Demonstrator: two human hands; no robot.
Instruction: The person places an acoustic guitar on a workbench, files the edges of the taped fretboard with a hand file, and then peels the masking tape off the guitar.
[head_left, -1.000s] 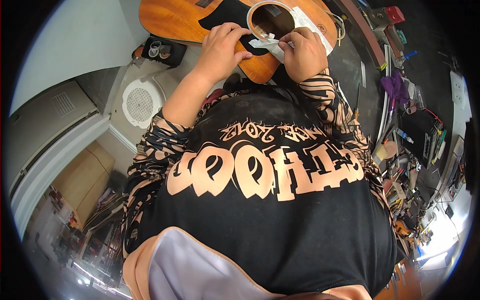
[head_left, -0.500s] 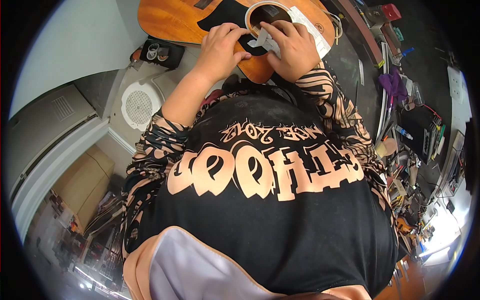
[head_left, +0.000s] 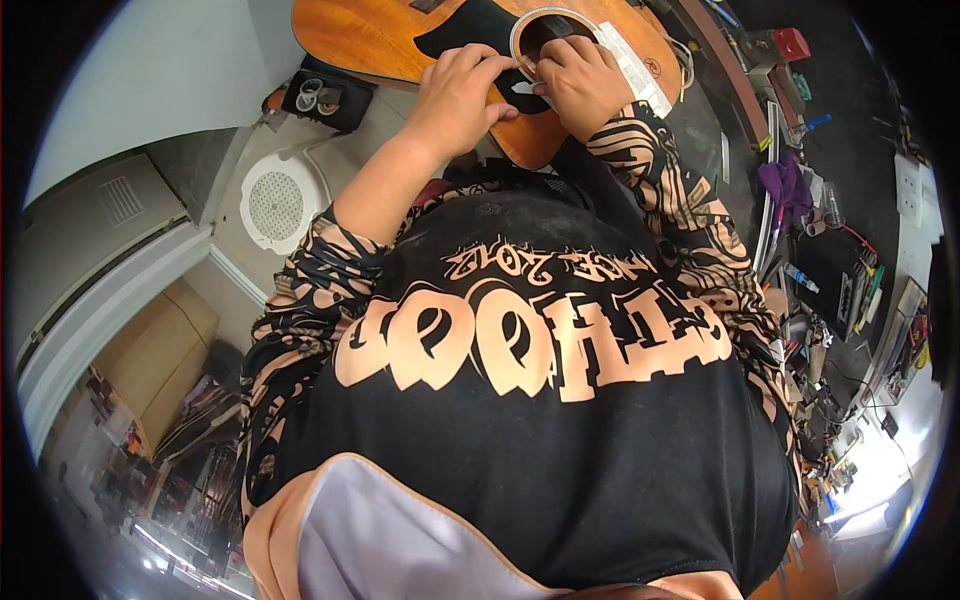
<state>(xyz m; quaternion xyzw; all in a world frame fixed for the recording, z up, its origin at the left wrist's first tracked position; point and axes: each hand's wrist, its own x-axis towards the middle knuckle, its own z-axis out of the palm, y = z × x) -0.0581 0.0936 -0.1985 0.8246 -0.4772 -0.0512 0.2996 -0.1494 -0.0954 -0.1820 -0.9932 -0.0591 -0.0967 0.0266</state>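
Note:
An acoustic guitar body with an orange-brown top lies at the upper middle. My left hand rests on its black pickguard, fingers stretched toward the soundhole and thumb apart. At the rim of the round soundhole, my right hand has its fingers curled down. A small white piece of tape shows on the dark surface between the hands, and its end runs under the right fingertips. White masking strips lie on the top beyond the right hand.
A dark workbench with many tools and a purple cloth runs along the right. On the left are a white plastic stool and a black box holding clear cups. Grey cabinets stand farther left.
My right hand has drawn its fingers in from a spread pose, and less of the white strip shows. The guitar appears slightly farther right and up. My left hand stays on the pickguard.

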